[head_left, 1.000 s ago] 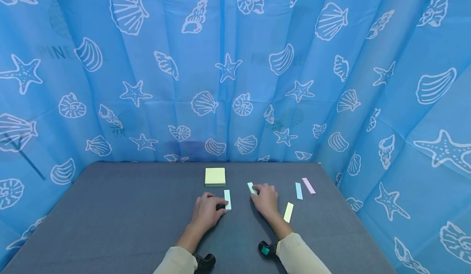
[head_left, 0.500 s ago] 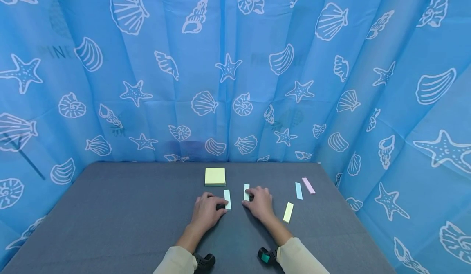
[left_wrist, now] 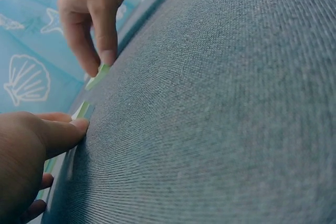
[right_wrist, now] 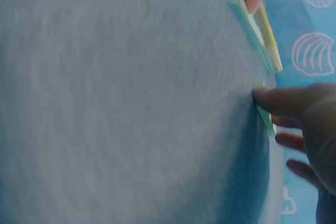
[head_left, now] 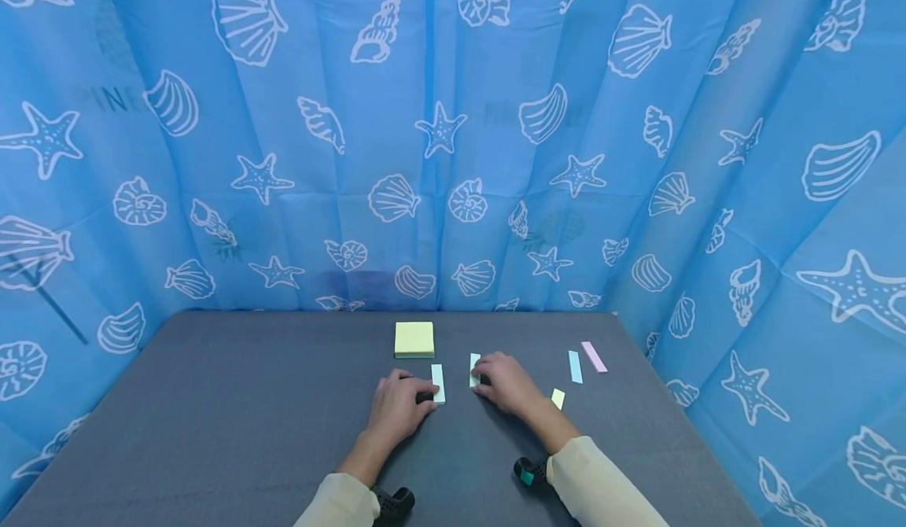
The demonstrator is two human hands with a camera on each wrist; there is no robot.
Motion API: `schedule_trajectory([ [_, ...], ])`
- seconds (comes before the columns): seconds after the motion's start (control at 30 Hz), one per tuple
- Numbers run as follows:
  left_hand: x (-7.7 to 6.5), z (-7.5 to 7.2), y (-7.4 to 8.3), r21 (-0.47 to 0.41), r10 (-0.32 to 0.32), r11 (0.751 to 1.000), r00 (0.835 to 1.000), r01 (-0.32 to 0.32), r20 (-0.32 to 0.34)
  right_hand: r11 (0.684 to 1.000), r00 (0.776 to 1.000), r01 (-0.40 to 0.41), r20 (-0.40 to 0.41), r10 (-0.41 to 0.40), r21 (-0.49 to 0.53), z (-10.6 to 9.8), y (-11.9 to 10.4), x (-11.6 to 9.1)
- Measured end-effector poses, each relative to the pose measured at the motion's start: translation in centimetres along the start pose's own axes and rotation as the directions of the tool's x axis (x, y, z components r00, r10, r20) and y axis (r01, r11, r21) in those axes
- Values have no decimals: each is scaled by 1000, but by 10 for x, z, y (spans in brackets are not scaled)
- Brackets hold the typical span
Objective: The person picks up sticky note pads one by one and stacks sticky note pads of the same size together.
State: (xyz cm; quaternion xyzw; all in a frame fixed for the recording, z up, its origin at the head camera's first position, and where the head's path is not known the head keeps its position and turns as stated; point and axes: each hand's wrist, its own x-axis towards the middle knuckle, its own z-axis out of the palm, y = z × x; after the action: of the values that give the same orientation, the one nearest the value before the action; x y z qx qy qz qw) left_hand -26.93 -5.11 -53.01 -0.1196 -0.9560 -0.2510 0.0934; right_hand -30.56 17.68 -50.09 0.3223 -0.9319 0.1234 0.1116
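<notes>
My left hand (head_left: 399, 405) pinches a narrow pale green sticky-note pad (head_left: 438, 374) lying on the grey cloth, thumb and finger at its left edge. A short gap to the right, my right hand (head_left: 511, 387) holds a second pale green strip pad (head_left: 473, 360) between thumb and finger; the two pads lie roughly parallel. In the left wrist view, the right hand's pad (left_wrist: 96, 78) is tilted between its fingertips (left_wrist: 107, 57). The right wrist view shows the left hand's pad (right_wrist: 251, 27) beyond the right thumb.
Behind the left hand sits a stack of square yellow notes (head_left: 414, 340). On the right lie a blue strip (head_left: 576, 366), a pink strip (head_left: 594, 357) and a yellow strip (head_left: 558, 398) partly covered by the right forearm. A blue shell-print curtain (head_left: 439, 228) borders the table (head_left: 248, 417).
My right hand has brought its green pad left and straightened it. Since then its wrist and forearm have swung right, over part of the yellow strip. My left hand stays put.
</notes>
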Motion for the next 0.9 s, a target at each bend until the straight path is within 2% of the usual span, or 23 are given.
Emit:
schedule_trajectory([
  [0.13, 0, 0, -1, 2, 15, 1000, 1000, -15, -9, 984, 992, 129, 29, -127, -126, -3, 3, 4],
  [0.2, 0, 0, -1, 5, 20, 1000, 1000, -20, -9, 972, 986, 167, 35, -164, -167, -3, 5, 5],
  [0.27, 0, 0, -2, 5, 22, 1000, 1000, -22, -8, 970, 984, 181, 31, -178, -161, -3, 6, 5],
  [0.37, -1, 0, -2, 4, 21, 1000, 1000, -20, -7, 979, 986, 168, 19, -167, -115, -2, 9, 3],
  [0.5, -1, 1, -1, -2, 16, 1000, 1000, -16, -10, 992, 992, 127, -3, -127, -5, -2, 11, 0],
  [0.67, -2, 1, 0, -10, 20, 1000, 1000, -20, -24, 992, 997, 81, -23, -80, 95, 0, 13, -1],
  [0.9, -2, 0, 1, -2, 14, 1000, 1000, -14, -23, 985, 1000, -3, 18, 0, 173, 1, 14, 1],
])
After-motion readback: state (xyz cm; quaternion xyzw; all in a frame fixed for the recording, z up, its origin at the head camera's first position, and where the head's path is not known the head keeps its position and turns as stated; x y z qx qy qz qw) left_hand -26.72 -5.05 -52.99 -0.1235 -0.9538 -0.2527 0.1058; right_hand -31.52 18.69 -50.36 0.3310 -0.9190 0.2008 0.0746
